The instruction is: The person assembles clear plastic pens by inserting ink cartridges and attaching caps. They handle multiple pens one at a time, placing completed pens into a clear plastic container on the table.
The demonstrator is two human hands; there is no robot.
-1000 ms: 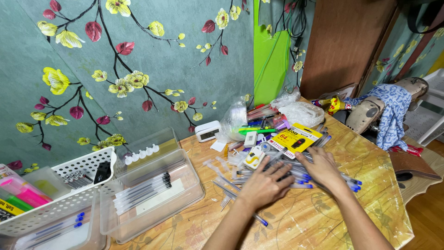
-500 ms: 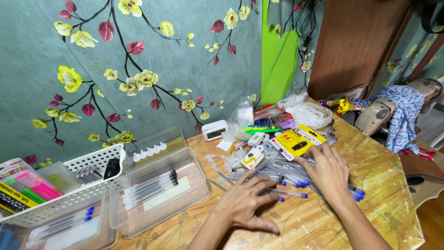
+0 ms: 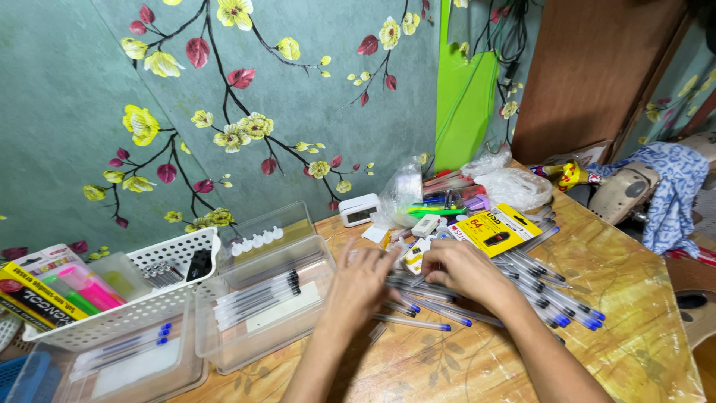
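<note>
At the bottom centre of the frame, both forearms reach up onto the yellow marbled tabletop [image 3: 641, 336]. The left hand [image 3: 358, 287] lies palm down, fingers spread and loosely curled, on the near edge of a heap of clear-barrelled ballpoint pens with blue caps [image 3: 440, 298]; the right hand [image 3: 462, 270] rests flat just beside it, fingers bent over the same heap. Neither hand visibly clamps a single pen. The heap spreads from the frame's centre to the lower right, pens crossing at many angles. In my judgement, raking them well calls for drawing the barrels parallel before lifting, so none rolls off the table edge. Left of centre stands a clear plastic rectangular box holding black-capped pens [image 3: 261, 306], touching a second clear plastic box with blue-capped pens [image 3: 119, 358] at lower left. Behind these sits a white perforated plastic basket [image 3: 127, 298]. Farther back, a yellow card blister pack [image 3: 492, 231] and a small white digital clock [image 3: 358, 210] lie near the floral wall.
</note>
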